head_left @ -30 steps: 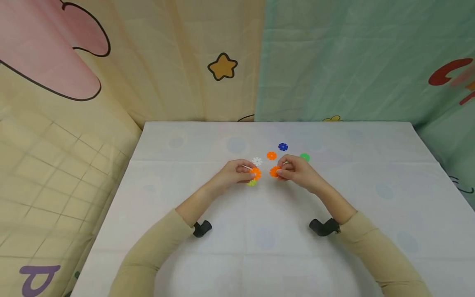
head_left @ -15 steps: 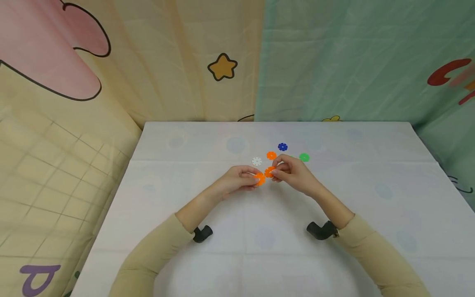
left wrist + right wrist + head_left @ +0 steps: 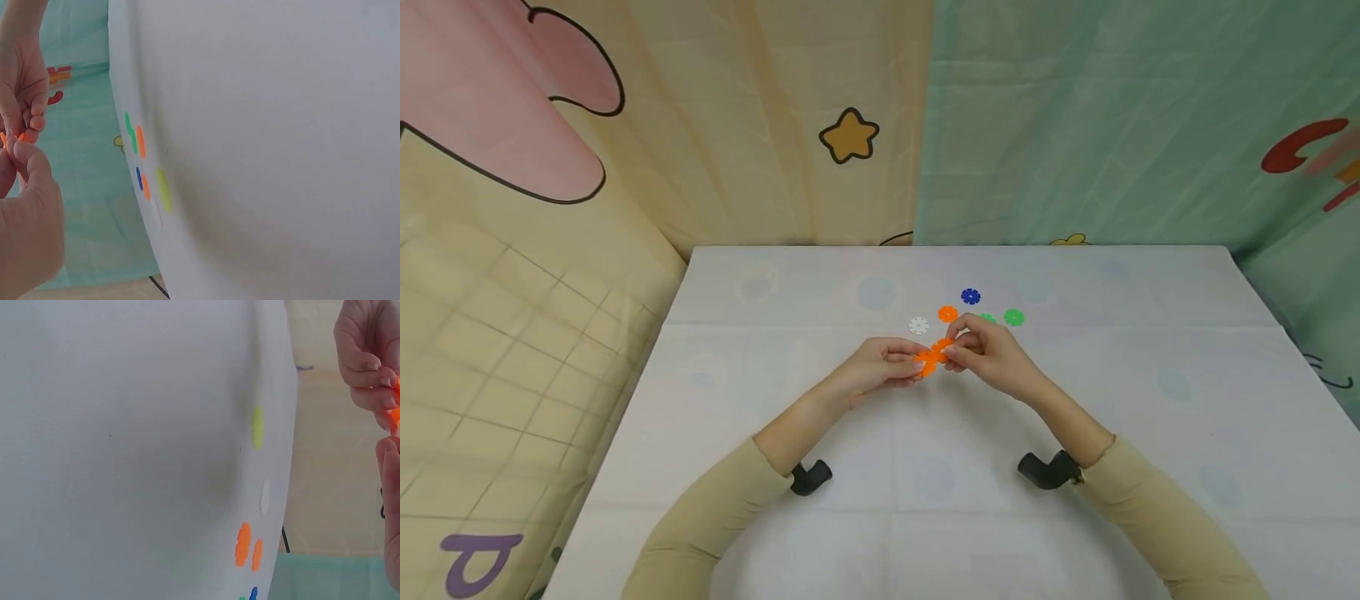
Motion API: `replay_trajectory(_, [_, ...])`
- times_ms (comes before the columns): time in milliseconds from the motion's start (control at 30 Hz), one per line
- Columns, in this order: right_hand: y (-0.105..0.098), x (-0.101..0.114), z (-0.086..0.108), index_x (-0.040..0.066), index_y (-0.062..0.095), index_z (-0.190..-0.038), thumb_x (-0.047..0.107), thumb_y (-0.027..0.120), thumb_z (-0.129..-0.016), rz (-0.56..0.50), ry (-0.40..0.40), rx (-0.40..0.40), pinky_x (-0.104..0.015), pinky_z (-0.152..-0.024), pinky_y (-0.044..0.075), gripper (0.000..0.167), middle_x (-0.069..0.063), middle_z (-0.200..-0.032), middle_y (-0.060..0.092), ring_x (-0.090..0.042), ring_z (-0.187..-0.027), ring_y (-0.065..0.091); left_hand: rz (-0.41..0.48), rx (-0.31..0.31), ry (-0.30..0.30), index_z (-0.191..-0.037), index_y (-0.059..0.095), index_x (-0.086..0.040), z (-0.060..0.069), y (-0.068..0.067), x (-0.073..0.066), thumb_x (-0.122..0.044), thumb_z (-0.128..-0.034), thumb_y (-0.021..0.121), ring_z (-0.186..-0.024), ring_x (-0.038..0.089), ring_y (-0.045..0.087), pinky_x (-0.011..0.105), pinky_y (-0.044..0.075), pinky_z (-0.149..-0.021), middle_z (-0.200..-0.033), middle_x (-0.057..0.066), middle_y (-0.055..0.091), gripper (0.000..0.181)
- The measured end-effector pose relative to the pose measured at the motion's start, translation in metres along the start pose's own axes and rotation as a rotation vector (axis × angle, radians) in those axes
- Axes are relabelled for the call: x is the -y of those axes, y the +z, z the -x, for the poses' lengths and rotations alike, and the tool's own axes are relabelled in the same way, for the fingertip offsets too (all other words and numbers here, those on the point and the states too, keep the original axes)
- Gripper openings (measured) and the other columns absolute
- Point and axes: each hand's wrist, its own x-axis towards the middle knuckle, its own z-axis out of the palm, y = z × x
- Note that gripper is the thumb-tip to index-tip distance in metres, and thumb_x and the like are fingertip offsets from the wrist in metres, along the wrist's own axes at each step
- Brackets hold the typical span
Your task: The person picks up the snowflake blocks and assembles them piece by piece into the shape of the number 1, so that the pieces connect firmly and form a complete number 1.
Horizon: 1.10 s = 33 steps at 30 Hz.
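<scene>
In the head view the left hand (image 3: 880,367) pinches an orange notched disc (image 3: 928,365) between thumb and fingers. A second orange disc (image 3: 940,349) is pinched by the right hand (image 3: 996,354), and the two discs touch or overlap at their edges; whether they interlock I cannot tell. Both hands are above the white table. In the left wrist view, the left hand (image 3: 31,225) and right hand (image 3: 24,87) meet at the left edge, mostly covering the orange pieces. The right wrist view shows orange (image 3: 394,417) at the fingertips.
Flat on the table (image 3: 850,550) lie a white disc (image 3: 918,326), an orange disc (image 3: 947,313), a blue disc (image 3: 971,296) and green discs (image 3: 1014,317). A yellow disc (image 3: 257,427) and another orange disc (image 3: 242,544) show in the right wrist view.
Both hands have come closer together, the left moving right and slightly nearer the body, the right moving left. Their orange discs, apart before, now meet.
</scene>
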Motion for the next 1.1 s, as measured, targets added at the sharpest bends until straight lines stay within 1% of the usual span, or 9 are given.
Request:
replay_trajectory(100, [0.002,0.000,0.001,-0.001,0.051,-0.096,-0.003,0.059,-0.089,0.015,-0.030,-0.004,-0.029,-0.067,0.055,0.011,-0.021,-0.082,0.065,-0.043,-0.076,0.063,0.019,-0.006,0.004,-0.120,0.055,0.010,0.003,0.003,-0.001,0.003,-0.0895,0.057,-0.075,0.015,0.064,0.026,0.053,-0.073,-0.086,0.006,0.067,0.031])
replay_trajectory(267, [0.009,0.002,0.004,-0.001,0.049,-0.087,-0.010,0.058,-0.086,0.093,-0.193,-0.039,-0.027,-0.063,0.054,0.013,-0.018,-0.083,0.064,-0.030,-0.067,0.063,0.044,-0.030,-0.012,-0.119,0.056,0.011,0.006,0.008,-0.002,0.005,-0.0886,0.057,-0.068,0.013,0.063,0.024,0.054,-0.067,-0.077,0.002,0.065,0.031])
replay_trajectory(333, [0.013,0.003,0.005,0.000,0.048,-0.084,-0.013,0.058,-0.085,0.118,-0.249,-0.054,-0.027,-0.061,0.054,0.016,-0.017,-0.083,0.065,-0.029,-0.064,0.063,0.057,-0.050,-0.027,-0.118,0.056,0.011,0.007,0.009,-0.002,0.005,-0.0883,0.057,-0.067,0.013,0.062,0.023,0.053,-0.065,-0.076,0.001,0.065,0.030])
replay_trajectory(400, [0.016,0.004,0.005,0.000,0.047,-0.082,-0.014,0.058,-0.084,0.125,-0.271,-0.064,-0.026,-0.060,0.054,0.018,-0.016,-0.082,0.065,-0.030,-0.062,0.062,0.078,-0.067,-0.045,-0.118,0.056,0.011,0.008,0.010,-0.003,0.006,-0.0879,0.057,-0.066,0.012,0.061,0.021,0.053,-0.063,-0.075,0.001,0.065,0.030])
replay_trajectory(500, [0.020,0.003,0.005,-0.001,0.047,-0.083,-0.014,0.058,-0.084,0.101,-0.260,-0.075,-0.026,-0.060,0.054,0.017,-0.015,-0.079,0.064,-0.031,-0.061,0.061,0.105,-0.084,-0.057,-0.118,0.055,0.011,0.009,0.011,-0.003,0.007,-0.0878,0.056,-0.064,0.012,0.060,0.020,0.052,-0.062,-0.074,0.000,0.064,0.031])
replay_trajectory(667, [0.021,0.001,0.005,-0.003,0.047,-0.085,-0.013,0.057,-0.085,0.031,-0.221,-0.078,-0.026,-0.060,0.054,0.014,-0.017,-0.080,0.064,-0.019,-0.062,0.062,0.130,-0.079,-0.049,-0.118,0.055,0.012,0.009,0.010,-0.002,0.006,-0.0879,0.057,-0.064,0.011,0.060,0.020,0.052,-0.062,-0.076,0.001,0.066,0.031])
replay_trajectory(833, [0.018,0.000,0.005,-0.003,0.048,-0.087,-0.010,0.056,-0.087,-0.021,-0.166,-0.046,-0.027,-0.062,0.054,0.011,-0.020,-0.086,0.065,-0.031,-0.066,0.063,0.119,-0.050,-0.030,-0.119,0.055,0.013,0.009,0.007,0.000,0.004,-0.0889,0.057,-0.065,0.011,0.061,0.020,0.052,-0.064,-0.085,0.005,0.067,0.031])
replay_trajectory(1000, [0.016,-0.002,0.006,-0.005,0.050,-0.093,-0.006,0.056,-0.089,-0.073,-0.112,-0.031,-0.029,-0.066,0.055,0.008,-0.021,-0.090,0.064,-0.041,-0.071,0.061,0.115,-0.012,-0.039,-0.120,0.054,0.011,0.009,0.005,0.001,0.001,-0.0903,0.057,-0.070,0.012,0.062,0.022,0.053,-0.068,-0.085,0.004,0.067,0.031])
replay_trajectory(1100, [0.015,-0.004,0.005,-0.003,0.055,-0.095,-0.002,0.059,-0.089,-0.039,-0.116,-0.037,-0.028,-0.067,0.054,0.008,-0.016,-0.090,0.063,-0.037,-0.072,0.060,0.101,0.011,-0.051,-0.120,0.053,0.011,0.009,0.004,0.002,-0.003,-0.0920,0.056,-0.072,0.012,0.062,0.022,0.053,-0.069,-0.086,0.004,0.066,0.031])
